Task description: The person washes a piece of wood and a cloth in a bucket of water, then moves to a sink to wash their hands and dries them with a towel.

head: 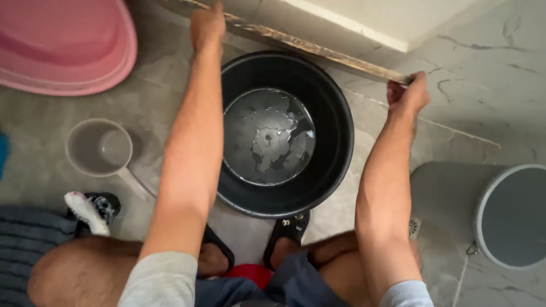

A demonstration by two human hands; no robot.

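Worn wooden strip held over black tub, both hands at its ends

Worn wooden strip [318, 48], long, narrow and flaking, brown with pale scuffed patches, ran slantwise beyond the far rim of the round black plastic tub [284, 133]. It lay close against the foot of a pale wall edge [364, 28].

Left hand [207, 25]: fingers curled over the strip near its upper end, pressed together; the tips were out of sight, so how tight the grip was could not be told. Right hand [408, 95]: thumb and fingers pinched the strip's lower end, knuckles toward the camera.

Below and between the two sets of fingers sat the tub, smooth-walled and matte, with a thin sheet of water [267, 136] on its flat bottom that reflected light in broken patches. Left of the left fingers: a pink plastic basin [68, 48], glossy and rounded, and nearer the body a translucent grey plastic scoop [102, 149] with a handle. Right of the right fingers: a grey round-lidded bin [500, 210].

Grey marbled floor tiles [489, 68] looked smooth and possibly damp.

Risks, as judged:
- The flaking surface could splinter into bare fingertips, since both grips were on raw edges.
- The right-hand pinch covered little of the strip; a slip could drop that end onto the tub rim.
- The person crouched low in black sandals [290, 227]; damp tile could let a foot slide while both arms were stretched forward.
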